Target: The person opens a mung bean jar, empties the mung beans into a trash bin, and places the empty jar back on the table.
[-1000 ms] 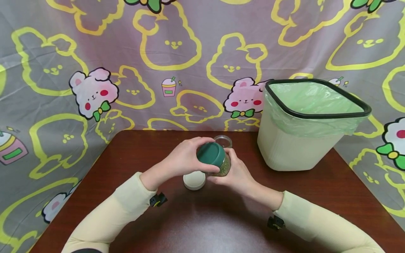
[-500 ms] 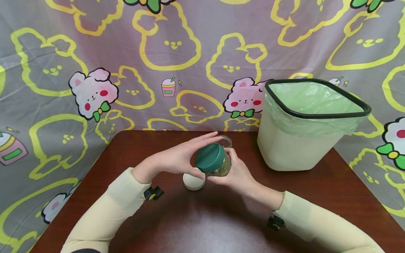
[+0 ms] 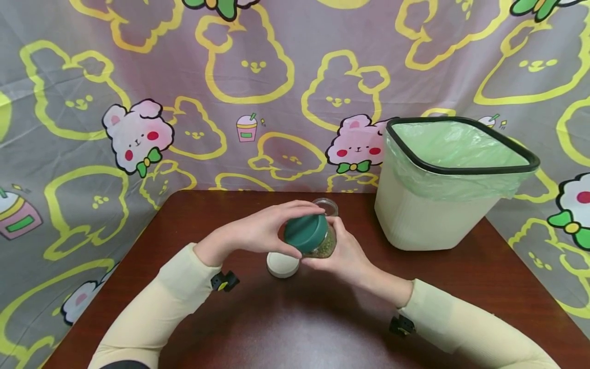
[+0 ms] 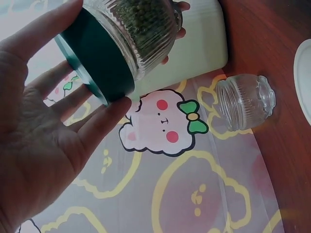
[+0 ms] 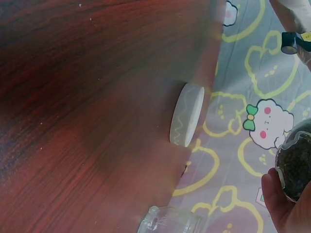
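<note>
Above the table, my right hand [image 3: 348,253] grips a ribbed glass jar [image 3: 328,246] filled with small green beans. The jar is tilted, its dark green lid [image 3: 305,233] facing my left hand [image 3: 260,228]. Thumb and fingertips of that hand hold the lid at opposite edges, as the left wrist view shows, with the palm apart from its top. Through the glass, the beans [image 4: 143,22] show below the closed lid. In the right wrist view only part of my right hand and the jar's bottom [image 5: 296,162] appear, at the right edge.
A white round lid [image 3: 282,265] lies on the brown table [image 3: 295,323] below my hands. Behind them stands a second, clear glass jar [image 3: 326,205], partly hidden. A cream bin [image 3: 424,220] with a green bag liner stands at the back right, before a patterned curtain [image 3: 276,61].
My left hand let go of the green lid, spread its fingers and drew back, then closed round the lid again. The right hand kept the jar in nearly the same place.
</note>
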`<state>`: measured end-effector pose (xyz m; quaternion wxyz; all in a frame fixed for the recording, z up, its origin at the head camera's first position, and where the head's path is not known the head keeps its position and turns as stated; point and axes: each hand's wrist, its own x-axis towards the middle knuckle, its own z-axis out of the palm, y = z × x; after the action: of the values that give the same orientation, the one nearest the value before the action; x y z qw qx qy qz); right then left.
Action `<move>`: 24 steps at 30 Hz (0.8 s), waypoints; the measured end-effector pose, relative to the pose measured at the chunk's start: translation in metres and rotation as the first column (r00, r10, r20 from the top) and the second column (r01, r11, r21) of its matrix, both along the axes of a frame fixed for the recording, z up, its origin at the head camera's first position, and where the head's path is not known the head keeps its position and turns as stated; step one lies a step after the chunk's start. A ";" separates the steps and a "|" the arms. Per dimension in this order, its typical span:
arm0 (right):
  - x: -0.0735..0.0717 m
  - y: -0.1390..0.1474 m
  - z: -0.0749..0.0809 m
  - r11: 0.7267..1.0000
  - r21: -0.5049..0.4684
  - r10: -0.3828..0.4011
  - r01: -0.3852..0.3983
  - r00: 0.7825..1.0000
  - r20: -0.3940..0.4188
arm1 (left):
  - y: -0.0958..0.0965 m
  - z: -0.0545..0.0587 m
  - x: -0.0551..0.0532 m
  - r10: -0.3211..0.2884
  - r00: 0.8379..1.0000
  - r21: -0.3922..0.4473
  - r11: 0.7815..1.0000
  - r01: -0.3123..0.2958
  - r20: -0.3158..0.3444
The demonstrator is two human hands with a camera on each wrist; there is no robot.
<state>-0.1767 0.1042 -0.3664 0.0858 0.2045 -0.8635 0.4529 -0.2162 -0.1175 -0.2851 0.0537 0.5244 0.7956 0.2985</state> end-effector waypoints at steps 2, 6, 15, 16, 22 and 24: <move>0.000 0.000 0.000 1.000 0.001 -0.003 0.003 1.000 -0.005 | 0.000 0.000 0.000 0.016 1.000 0.000 1.000 -0.016 -0.010; -0.001 0.000 -0.001 1.000 0.006 -0.009 0.009 1.000 -0.011 | 0.001 -0.001 0.002 0.068 0.997 -0.011 0.998 -0.068 -0.032; -0.001 -0.002 -0.003 0.999 0.006 -0.032 0.032 0.999 -0.014 | 0.004 -0.003 0.008 0.224 0.970 -0.066 0.971 -0.230 -0.093; -0.001 -0.002 -0.003 0.999 0.006 -0.034 0.034 0.999 -0.014 | 0.004 -0.003 0.009 0.244 0.965 -0.068 0.965 -0.251 -0.100; -0.001 -0.003 -0.002 0.999 0.005 -0.043 0.043 0.999 -0.011 | 0.009 -0.005 0.012 0.347 0.923 -0.089 0.927 -0.365 -0.164; -0.001 -0.003 -0.003 0.999 0.008 -0.049 0.049 0.999 -0.014 | 0.011 -0.005 0.014 0.373 0.910 -0.091 0.915 -0.394 -0.181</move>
<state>-0.1778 0.1010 -0.3691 0.1021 0.1866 -0.8695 0.4457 -0.2022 -0.1061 -0.2906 -0.0370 0.3755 0.9021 0.2096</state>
